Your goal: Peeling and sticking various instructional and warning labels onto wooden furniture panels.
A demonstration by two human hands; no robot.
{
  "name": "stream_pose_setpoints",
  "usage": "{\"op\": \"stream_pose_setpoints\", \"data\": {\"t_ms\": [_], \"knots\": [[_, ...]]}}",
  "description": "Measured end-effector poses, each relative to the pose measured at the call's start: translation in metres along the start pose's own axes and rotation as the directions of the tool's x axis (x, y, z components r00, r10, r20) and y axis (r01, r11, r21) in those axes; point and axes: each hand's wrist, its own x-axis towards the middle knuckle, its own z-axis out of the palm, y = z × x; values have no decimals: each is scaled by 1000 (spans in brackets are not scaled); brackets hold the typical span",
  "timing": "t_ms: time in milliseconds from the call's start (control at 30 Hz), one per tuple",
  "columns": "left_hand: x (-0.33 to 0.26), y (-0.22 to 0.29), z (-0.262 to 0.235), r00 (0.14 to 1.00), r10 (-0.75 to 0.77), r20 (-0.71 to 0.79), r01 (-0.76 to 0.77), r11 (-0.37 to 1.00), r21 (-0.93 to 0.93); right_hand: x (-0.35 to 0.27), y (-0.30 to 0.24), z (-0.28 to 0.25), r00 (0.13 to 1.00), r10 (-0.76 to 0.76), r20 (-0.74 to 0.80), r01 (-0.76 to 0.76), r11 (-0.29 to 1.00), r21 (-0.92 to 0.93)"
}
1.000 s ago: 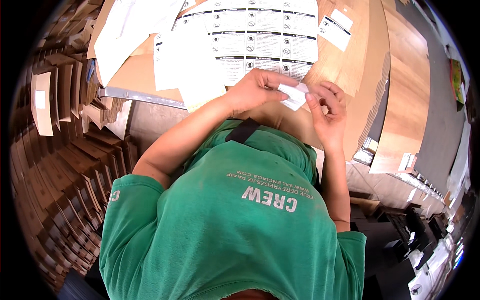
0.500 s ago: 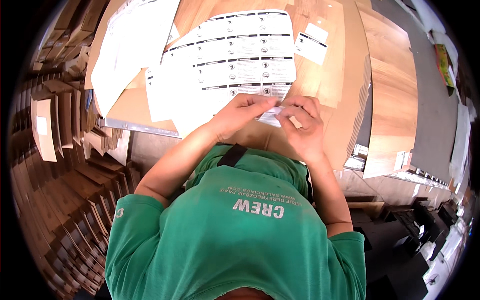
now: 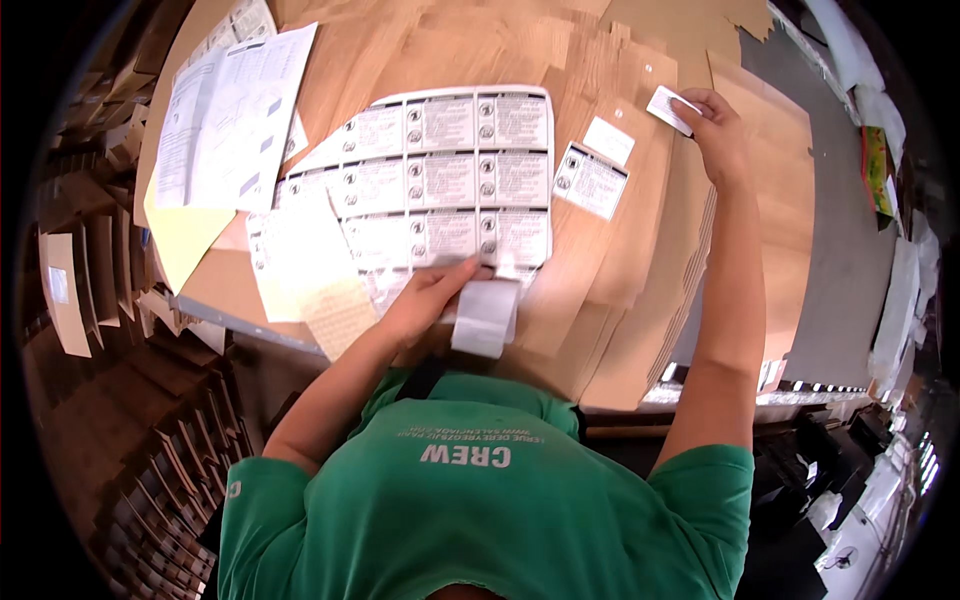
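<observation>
My right hand [image 3: 718,130] is reached out to the far right, closed on a small white label [image 3: 666,110] just over the wood panel [image 3: 640,235]. Near the table's front edge, my left hand [image 3: 437,296] is closed on a strip of white labels [image 3: 486,318] whose end hangs down. Beyond the left hand lies a large sheet of printed warning labels [image 3: 446,180]. To the right of this sheet, a single warning label [image 3: 592,181] and a small white label [image 3: 609,141] lie on the panel.
Printed instruction papers [image 3: 235,120] and a yellowish sheet [image 3: 185,235] lie at the left. Another wood panel [image 3: 770,230] stands beyond the cardboard on the right. Stacked cardboard pieces [image 3: 180,480] fill the lower left.
My hands were together over a small label strip. Now the right hand has moved away, far and right, with a label. The left keeps the strip near the front edge.
</observation>
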Motion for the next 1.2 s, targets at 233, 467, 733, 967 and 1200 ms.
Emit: {"op": "stream_pose_setpoints", "data": {"t_ms": [233,467,733,967,1200], "knots": [[3,-4,-20,984,-173,35,176,978,-110,62,-1,13,981,109,161,-92,989,-113],[6,11,-17,978,-184,99,191,979,-70,66,12,16,988,52,146,-40,996,-81],[7,7,-18,983,-146,113,154,985,-71,73,17,26,999,19,26,-10,950,-313],[4,9,-18,981,-152,122,158,986,-43,73,8,31,998,-62,-20,39,813,-581],[4,5,-14,985,-155,77,156,988,-13,68,-20,24,987,153,-51,-137,627,-767]]}}
